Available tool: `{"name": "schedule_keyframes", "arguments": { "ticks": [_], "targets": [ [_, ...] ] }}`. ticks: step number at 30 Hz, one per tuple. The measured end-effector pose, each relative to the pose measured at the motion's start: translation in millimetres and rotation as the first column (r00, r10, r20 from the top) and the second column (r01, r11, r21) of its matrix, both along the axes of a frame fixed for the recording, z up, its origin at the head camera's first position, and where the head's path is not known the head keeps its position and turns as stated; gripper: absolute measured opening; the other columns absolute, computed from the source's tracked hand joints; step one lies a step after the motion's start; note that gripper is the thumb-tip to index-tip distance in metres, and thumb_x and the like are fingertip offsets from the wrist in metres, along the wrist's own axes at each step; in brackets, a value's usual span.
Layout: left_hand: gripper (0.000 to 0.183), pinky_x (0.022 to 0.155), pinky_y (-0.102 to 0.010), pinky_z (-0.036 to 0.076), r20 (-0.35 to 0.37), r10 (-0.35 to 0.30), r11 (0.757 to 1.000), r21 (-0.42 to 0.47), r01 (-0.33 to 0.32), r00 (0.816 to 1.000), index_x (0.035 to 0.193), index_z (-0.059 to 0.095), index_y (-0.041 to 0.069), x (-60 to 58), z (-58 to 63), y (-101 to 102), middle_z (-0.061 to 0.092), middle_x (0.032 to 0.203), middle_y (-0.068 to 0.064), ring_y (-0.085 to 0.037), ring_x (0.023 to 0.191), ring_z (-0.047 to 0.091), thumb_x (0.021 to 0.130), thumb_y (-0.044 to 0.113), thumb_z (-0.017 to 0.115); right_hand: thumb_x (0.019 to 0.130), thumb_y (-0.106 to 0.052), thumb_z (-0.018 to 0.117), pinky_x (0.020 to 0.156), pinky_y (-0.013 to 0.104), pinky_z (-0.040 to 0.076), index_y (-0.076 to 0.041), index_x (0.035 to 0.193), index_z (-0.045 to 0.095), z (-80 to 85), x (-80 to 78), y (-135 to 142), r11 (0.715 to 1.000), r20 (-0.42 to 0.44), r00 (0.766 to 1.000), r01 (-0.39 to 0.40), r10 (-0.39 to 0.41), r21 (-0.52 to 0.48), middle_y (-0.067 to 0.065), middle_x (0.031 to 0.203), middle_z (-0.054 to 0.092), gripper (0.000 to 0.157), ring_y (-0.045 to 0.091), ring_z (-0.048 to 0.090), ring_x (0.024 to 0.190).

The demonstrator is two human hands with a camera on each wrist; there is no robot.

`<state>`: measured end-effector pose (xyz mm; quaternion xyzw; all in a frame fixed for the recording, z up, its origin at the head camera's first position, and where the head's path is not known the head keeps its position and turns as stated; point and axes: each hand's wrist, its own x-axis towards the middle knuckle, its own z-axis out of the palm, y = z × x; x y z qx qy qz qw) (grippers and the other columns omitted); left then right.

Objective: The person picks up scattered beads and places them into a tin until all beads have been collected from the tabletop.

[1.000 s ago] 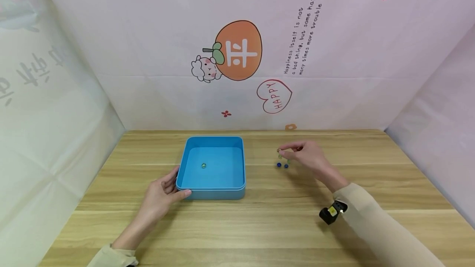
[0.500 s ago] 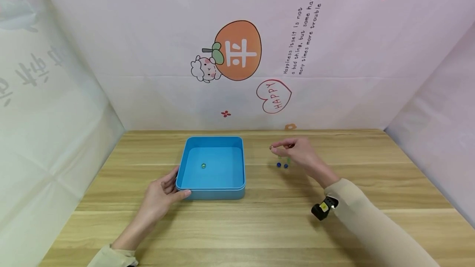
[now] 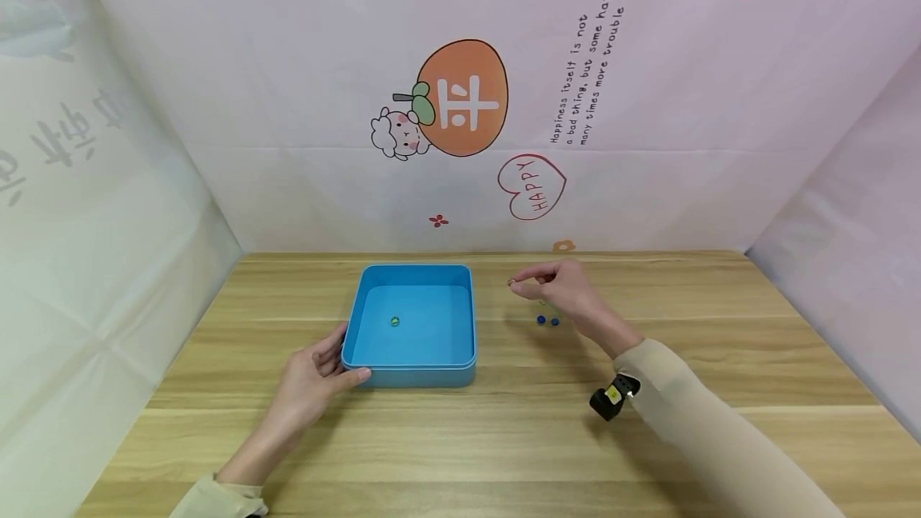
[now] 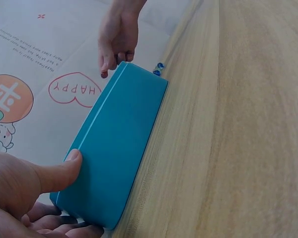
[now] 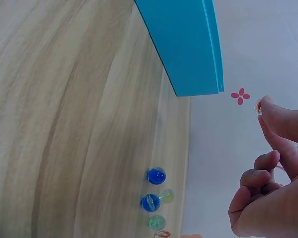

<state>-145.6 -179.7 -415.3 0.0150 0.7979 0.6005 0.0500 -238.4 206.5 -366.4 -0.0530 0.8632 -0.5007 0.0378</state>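
A square blue box [image 3: 408, 378] without a lid stands on the table, with one yellow-green marble [image 3: 395, 321] on its floor. My left hand [image 3: 305, 382] grips its near left corner, thumb on the front wall and fingers along the left side. Right of the box, my right hand [image 3: 568, 294] is raised above the table. Between its thumb and index finger it pinches a clear marble with a red swirl [image 5: 259, 107]. Below it on the table, the right wrist view shows two blue marbles [image 5: 156, 175], a pale yellow one [image 5: 166, 196], a green one [image 5: 157, 222] and a red-streaked one [image 5: 162, 233].
The wooden table [image 3: 446, 454] runs back to a white printed cloth [image 3: 324, 182] that hangs behind it. Cloth walls also stand at the left and right sides. A small black camera [image 3: 608, 398] is strapped to the right wrist.
My right hand has lifted away from the marbles and moved left toward the box, carrying the pinched marble. The left hand and the box have stayed in place.
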Motion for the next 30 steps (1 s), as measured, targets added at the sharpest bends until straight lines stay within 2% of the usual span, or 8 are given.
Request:
{"name": "schedule_keyframes", "arguments": {
  "ticks": [4,12,22,25,27,30],
  "targets": [
    [0.087,0.108,-0.04,0.047,-0.002,0.001,1.0,-0.001,-0.001,1.0,0.163,0.033,-0.001,0.1,0.6,0.5,0.034,0.163,-0.026,-0.038,0.146,0.041,0.093,0.007,0.083,0.097,-0.023,0.08,0.091,0.037,0.046,-0.005,0.114,0.082,2.6,-1.5,-4.1,1.0,0.007,1.0,0.0,0.0,0.001,0.012,0.128,0.072,0.025,0.025,0.052,0.109],
    [0.086,0.108,-0.039,0.047,-0.005,0.0,1.0,0.0,0.0,1.0,0.163,0.033,-0.001,-0.1,0.6,1.1,0.034,0.164,-0.026,-0.038,0.147,0.04,0.093,0.007,0.083,0.095,-0.025,0.082,0.078,0.035,0.038,-0.008,0.112,0.083,7.8,-4.4,-14.7,1.0,0.004,1.0,-0.022,0.022,-0.001,0.007,0.117,0.072,0.024,0.023,0.045,0.095],
    [0.086,0.108,-0.04,0.048,0.005,0.004,1.0,-0.005,-0.004,1.0,0.163,0.033,0.0,0.1,0.2,0.5,0.033,0.164,-0.026,-0.038,0.146,0.04,0.093,0.007,0.083,0.096,-0.023,0.082,0.071,0.036,0.03,-0.009,0.112,0.083,14.7,-6.9,-33.1,0.998,-0.003,0.999,-0.039,0.038,-0.041,0.005,0.088,0.05,0.022,0.022,0.04,0.082],
    [0.087,0.107,-0.04,0.048,0.01,0.004,1.0,-0.002,-0.004,1.0,0.163,0.032,0.0,0.2,-0.3,-0.5,0.033,0.164,-0.026,-0.038,0.147,0.04,0.093,0.007,0.083,0.096,-0.024,0.081,0.072,0.036,0.032,-0.009,0.113,0.083,16.2,-8.1,-38.1,0.998,-0.007,0.999,-0.048,0.048,-0.029,0.007,0.092,0.054,0.023,0.023,0.042,0.084],
    [0.087,0.107,-0.04,0.048,0.013,0.002,1.0,0.0,-0.002,1.0,0.164,0.032,0.0,0.3,-0.5,-0.9,0.033,0.164,-0.026,-0.038,0.147,0.04,0.093,0.008,0.083,0.096,-0.025,0.081,0.074,0.036,0.035,-0.01,0.114,0.083,17.2,-8.7,-41.1,0.999,-0.012,0.999,-0.05,0.05,-0.017,0.007,0.104,0.063,0.023,0.023,0.044,0.09],
    [0.088,0.107,-0.04,0.048,0.014,0.0,1.0,0.0,0.0,1.0,0.163,0.032,0.0,0.1,-0.7,-0.9,0.033,0.164,-0.026,-0.038,0.147,0.04,0.093,0.009,0.084,0.096,-0.026,0.081,0.077,0.037,0.037,-0.01,0.114,0.083,18.6,-9.0,-45.2,0.999,-0.007,0.999,-0.049,0.049,-0.02,0.007,0.11,0.064,0.023,0.024,0.045,0.096]
  ]
}}
